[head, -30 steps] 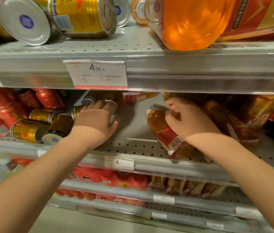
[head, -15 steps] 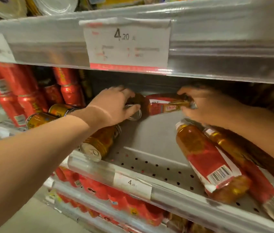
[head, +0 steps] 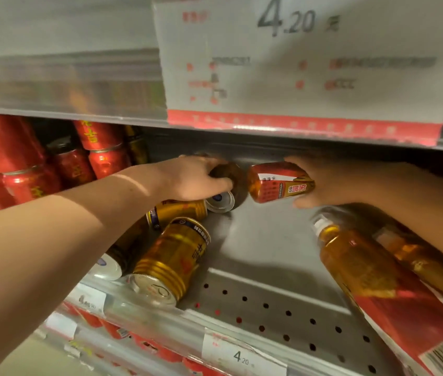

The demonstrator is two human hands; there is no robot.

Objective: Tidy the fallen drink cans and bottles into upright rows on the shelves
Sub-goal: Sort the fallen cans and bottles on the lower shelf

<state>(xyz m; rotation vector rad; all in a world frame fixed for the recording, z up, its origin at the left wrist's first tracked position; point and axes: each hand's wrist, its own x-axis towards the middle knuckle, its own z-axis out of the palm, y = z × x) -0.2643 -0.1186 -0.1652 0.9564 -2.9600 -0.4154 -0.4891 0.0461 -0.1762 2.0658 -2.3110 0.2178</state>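
Deep in the middle shelf, my left hand (head: 187, 177) grips a fallen gold can (head: 225, 189) whose silver base faces me. My right hand (head: 331, 183) holds a lying tea bottle (head: 277, 183) with a red and gold label, end to end with that can. More gold cans (head: 171, 256) lie on their sides below my left wrist, one right at the front lip. Two large amber tea bottles (head: 364, 270) lie tilted at the right under my right forearm.
Red cans (head: 25, 164) stand stacked at the left of the shelf. The perforated shelf floor (head: 269, 302) shows between the gold cans and the amber bottles. A 4.20 price tag (head: 296, 58) on the shelf above hangs close overhead. Red packs (head: 144, 346) fill the shelf below.
The view has moved closer and lower into the shelf. Both hands have reached further back; the left now grips the can and the right has turned the labelled bottle a little.
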